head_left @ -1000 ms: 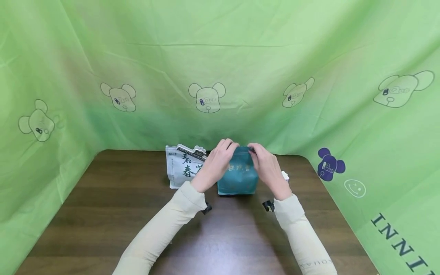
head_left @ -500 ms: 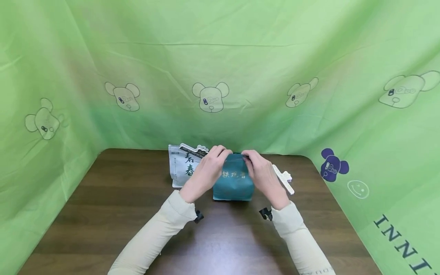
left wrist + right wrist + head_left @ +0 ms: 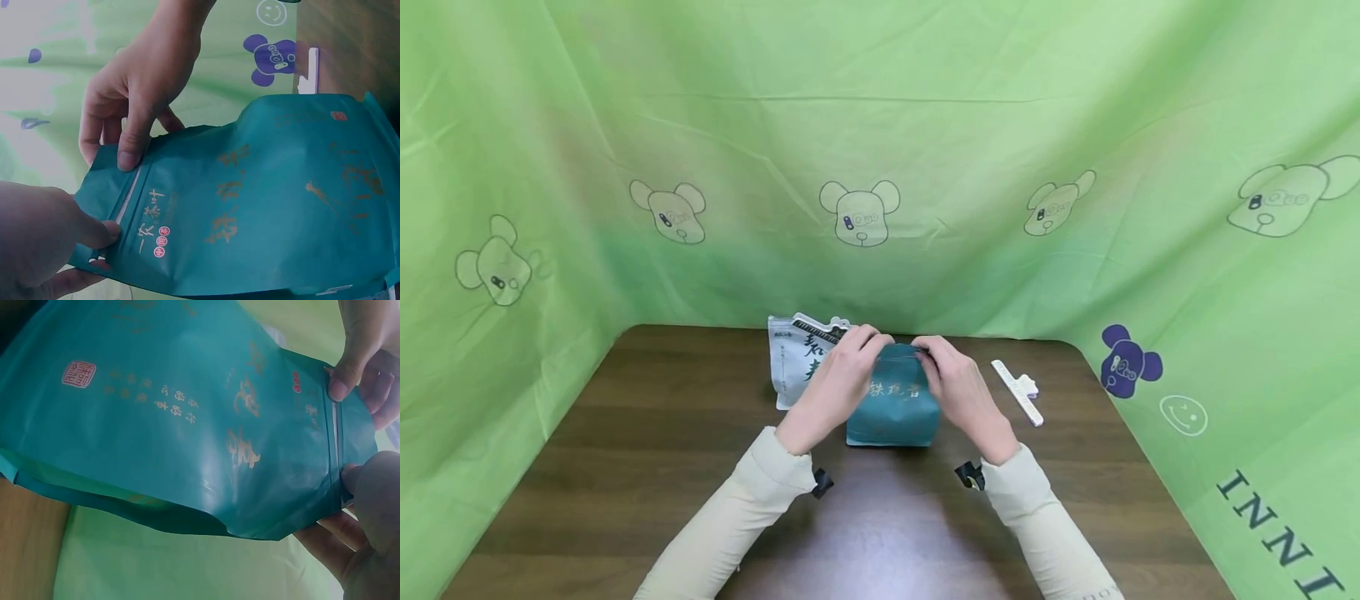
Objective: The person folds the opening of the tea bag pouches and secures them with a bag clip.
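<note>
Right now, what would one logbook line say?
left hand: pinches teal bag top, left side | right hand: pinches top, right side | pale bag: left of teal bag, partly hidden | white clip: on table

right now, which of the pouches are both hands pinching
The teal pouch with gold lettering: left hand and right hand pinch its top. The pale pouch with dark lettering has a long white clip at its top.
</note>
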Action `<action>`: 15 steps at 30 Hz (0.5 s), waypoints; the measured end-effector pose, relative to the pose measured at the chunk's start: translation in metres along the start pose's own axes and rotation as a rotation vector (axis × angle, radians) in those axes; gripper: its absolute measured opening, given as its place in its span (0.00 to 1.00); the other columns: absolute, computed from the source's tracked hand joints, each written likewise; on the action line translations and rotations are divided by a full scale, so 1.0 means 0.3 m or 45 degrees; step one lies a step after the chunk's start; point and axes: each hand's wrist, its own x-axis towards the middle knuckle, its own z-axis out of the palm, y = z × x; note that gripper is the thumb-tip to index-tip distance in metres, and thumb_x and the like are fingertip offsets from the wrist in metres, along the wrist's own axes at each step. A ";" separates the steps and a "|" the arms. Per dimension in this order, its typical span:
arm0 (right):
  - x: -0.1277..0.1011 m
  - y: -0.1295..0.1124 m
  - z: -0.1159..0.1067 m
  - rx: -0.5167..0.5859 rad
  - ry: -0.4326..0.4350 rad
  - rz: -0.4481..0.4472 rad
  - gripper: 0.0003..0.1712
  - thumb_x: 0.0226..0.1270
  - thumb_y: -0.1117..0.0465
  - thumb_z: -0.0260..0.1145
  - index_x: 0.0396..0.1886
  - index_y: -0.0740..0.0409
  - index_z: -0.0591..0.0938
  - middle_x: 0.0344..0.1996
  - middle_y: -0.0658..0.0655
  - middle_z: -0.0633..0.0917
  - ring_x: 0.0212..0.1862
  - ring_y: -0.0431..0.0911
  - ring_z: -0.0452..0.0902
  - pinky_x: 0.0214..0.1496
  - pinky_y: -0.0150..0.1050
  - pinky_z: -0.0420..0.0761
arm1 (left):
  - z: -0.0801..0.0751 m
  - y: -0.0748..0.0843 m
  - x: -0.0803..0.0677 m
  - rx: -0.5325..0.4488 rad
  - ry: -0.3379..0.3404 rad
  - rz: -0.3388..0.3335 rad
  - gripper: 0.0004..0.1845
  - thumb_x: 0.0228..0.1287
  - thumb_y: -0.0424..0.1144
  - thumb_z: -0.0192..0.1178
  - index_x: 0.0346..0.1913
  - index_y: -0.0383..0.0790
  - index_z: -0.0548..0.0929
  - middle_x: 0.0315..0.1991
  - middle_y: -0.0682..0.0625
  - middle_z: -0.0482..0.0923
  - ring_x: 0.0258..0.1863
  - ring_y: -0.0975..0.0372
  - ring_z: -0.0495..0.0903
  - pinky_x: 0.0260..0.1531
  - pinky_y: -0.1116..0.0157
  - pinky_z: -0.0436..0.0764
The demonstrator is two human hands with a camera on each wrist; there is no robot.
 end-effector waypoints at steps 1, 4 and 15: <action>0.002 -0.005 0.008 0.009 -0.007 -0.011 0.12 0.68 0.75 0.65 0.50 0.64 0.80 0.43 0.59 0.85 0.40 0.50 0.84 0.41 0.45 0.83 | -0.003 -0.001 -0.009 0.005 -0.002 -0.010 0.24 0.54 0.13 0.58 0.52 0.35 0.82 0.44 0.46 0.80 0.45 0.55 0.79 0.42 0.64 0.82; 0.008 -0.017 0.032 0.031 -0.033 -0.043 0.12 0.68 0.75 0.65 0.50 0.64 0.80 0.43 0.59 0.84 0.41 0.50 0.84 0.42 0.45 0.84 | -0.010 -0.006 -0.031 0.033 -0.001 -0.043 0.24 0.54 0.14 0.59 0.52 0.35 0.83 0.44 0.45 0.80 0.45 0.55 0.79 0.42 0.63 0.82; 0.025 0.014 0.016 0.231 -0.164 0.038 0.13 0.65 0.73 0.70 0.47 0.62 0.82 0.38 0.56 0.85 0.37 0.44 0.83 0.39 0.40 0.85 | -0.015 -0.018 -0.027 0.120 -0.032 -0.049 0.14 0.63 0.30 0.67 0.51 0.37 0.83 0.43 0.47 0.82 0.44 0.55 0.80 0.45 0.60 0.81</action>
